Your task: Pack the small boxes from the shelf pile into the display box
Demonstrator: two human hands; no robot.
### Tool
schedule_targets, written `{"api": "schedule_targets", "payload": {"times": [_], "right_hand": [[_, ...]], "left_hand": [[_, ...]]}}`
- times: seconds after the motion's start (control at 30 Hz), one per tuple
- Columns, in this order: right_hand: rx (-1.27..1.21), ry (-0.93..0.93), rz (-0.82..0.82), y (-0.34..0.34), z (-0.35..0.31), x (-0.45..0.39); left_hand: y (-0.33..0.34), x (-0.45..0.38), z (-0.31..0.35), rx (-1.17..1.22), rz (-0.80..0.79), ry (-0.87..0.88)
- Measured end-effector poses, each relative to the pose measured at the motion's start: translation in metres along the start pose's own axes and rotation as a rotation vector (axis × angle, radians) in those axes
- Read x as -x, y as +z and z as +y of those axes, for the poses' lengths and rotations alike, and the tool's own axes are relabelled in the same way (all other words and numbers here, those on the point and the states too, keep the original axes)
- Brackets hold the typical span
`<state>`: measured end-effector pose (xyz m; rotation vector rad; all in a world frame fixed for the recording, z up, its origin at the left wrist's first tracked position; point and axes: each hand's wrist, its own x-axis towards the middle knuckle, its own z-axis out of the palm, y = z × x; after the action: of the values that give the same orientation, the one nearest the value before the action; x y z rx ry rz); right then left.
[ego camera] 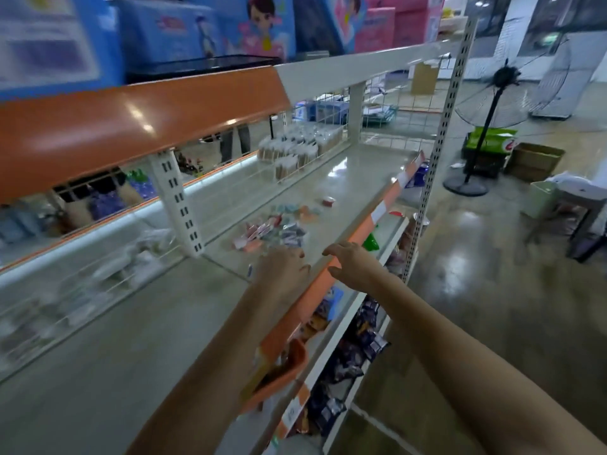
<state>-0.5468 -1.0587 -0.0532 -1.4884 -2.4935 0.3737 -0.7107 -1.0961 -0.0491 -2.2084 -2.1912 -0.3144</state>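
A loose pile of small boxes (272,229), pink, teal and dark, lies on the pale shelf (345,205). My left hand (282,269) reaches over the shelf at the near edge of the pile, its fingers bent downward; motion blur hides whether it grips a box. My right hand (353,266) hovers just right of it over the orange shelf lip (315,290), fingers spread and holding nothing. I cannot pick out a display box in the blur.
Clear packets (299,149) fill a wire bin at the shelf's back. A small red tub (329,201) sits beyond the pile. Snack bags (354,349) crowd the lower shelf. A standing fan (486,126) and cardboard boxes (532,160) occupy the floor to the right.
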Motion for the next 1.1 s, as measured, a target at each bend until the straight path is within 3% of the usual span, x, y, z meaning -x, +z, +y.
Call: {"api": "schedule_targets", "payload": {"times": [0.3, 0.47, 0.57, 0.7, 0.97, 1.1], "right_hand": [[-0.040, 0.018, -0.074, -0.008, 0.094, -0.108], [-0.057, -0.134, -0.089, -0.010, 0.125, -0.182], [-0.046, -0.236, -0.090, -0.005, 0.134, -0.221], [-0.017, -0.347, -0.078, 0.011, 0.137, -0.255], [-0.046, -0.517, -0.014, 0.030, 0.147, -0.278], [-0.295, -0.470, -0.022, 0.025, 0.149, -0.274]], "left_hand": [[0.028, -0.132, 0.012, 0.072, 0.065, 0.005], [0.047, -0.192, 0.006, 0.127, 0.024, -0.134], [0.063, -0.216, 0.000, 0.016, 0.053, -0.252], [0.079, -0.233, -0.003, -0.038, -0.004, -0.336], [0.087, -0.230, 0.007, -0.067, 0.092, -0.461], [0.077, -0.216, 0.009, 0.088, 0.182, -0.534]]}}
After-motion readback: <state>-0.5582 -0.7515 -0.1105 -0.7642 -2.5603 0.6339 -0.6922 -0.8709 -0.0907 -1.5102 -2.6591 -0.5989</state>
